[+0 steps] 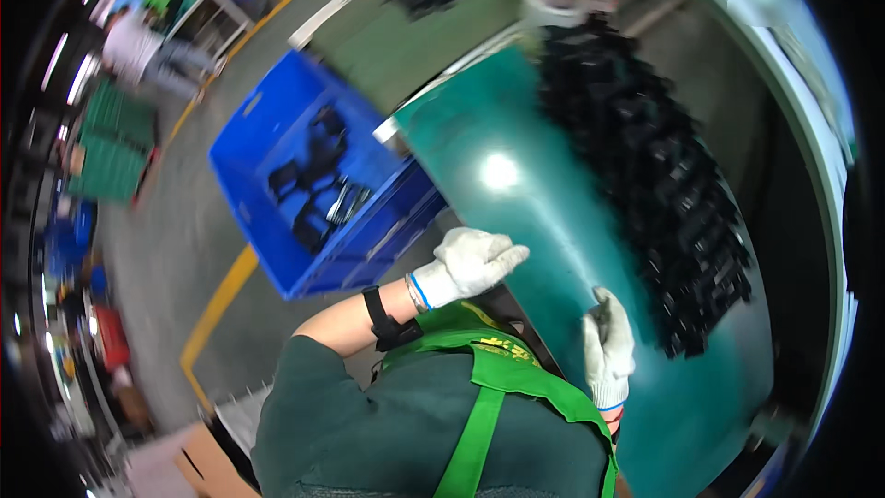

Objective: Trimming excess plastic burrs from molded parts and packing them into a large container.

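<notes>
My left hand [468, 264], in a white knit glove, hovers by the near edge of the green tabletop [544, 221]. Its thumb and forefinger point right, slightly apart, and nothing shows between them. Also gloved in white, my right hand [608, 349] is over the tabletop farther right, fingers stretched away from me and no object visible in it. Beyond it a long, dense heap of glossy black plastic parts [654, 184] covers the far right of the table. Motion blur hides the parts' exact kind.
Left of the table, a blue crate [267, 231] holds several black parts [323, 143]. Rolls of tape [551, 5] stand at the heap's far end. Another green surface [387, 46] bears more black pieces. Green crates [115, 143] and a person [147, 46] are at far left.
</notes>
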### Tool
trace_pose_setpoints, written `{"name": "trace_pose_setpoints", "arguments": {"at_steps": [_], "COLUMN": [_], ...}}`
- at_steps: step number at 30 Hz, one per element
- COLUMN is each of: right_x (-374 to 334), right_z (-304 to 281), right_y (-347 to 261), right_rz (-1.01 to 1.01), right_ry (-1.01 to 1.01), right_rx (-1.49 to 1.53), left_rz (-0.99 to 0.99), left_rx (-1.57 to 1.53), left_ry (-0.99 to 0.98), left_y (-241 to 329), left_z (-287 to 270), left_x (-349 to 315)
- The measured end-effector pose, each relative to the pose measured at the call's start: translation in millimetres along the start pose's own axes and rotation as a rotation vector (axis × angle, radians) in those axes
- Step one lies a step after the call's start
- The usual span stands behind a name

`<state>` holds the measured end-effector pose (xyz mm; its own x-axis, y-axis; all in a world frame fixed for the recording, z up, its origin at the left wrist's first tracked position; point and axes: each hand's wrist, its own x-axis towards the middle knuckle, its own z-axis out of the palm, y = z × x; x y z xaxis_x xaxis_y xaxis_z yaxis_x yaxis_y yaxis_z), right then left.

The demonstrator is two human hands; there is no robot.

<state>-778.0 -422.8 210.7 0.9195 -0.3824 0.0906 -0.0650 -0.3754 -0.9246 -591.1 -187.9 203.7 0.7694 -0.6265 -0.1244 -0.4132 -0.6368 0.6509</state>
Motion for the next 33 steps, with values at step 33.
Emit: {"name": "trace_pose_setpoints", "arguments": {"at_steps": [33], "right_x": [177], "right_z": [278], "right_y": [20], "right_rz": [0.206], "right_ry": [0.039], "right_rx": [-0.666], "left_rz": [-1.632], "left_rx": [-0.168], "left_ry": [0.114], "left_y": [-704], "left_z": [68], "left_x": [-90]}}
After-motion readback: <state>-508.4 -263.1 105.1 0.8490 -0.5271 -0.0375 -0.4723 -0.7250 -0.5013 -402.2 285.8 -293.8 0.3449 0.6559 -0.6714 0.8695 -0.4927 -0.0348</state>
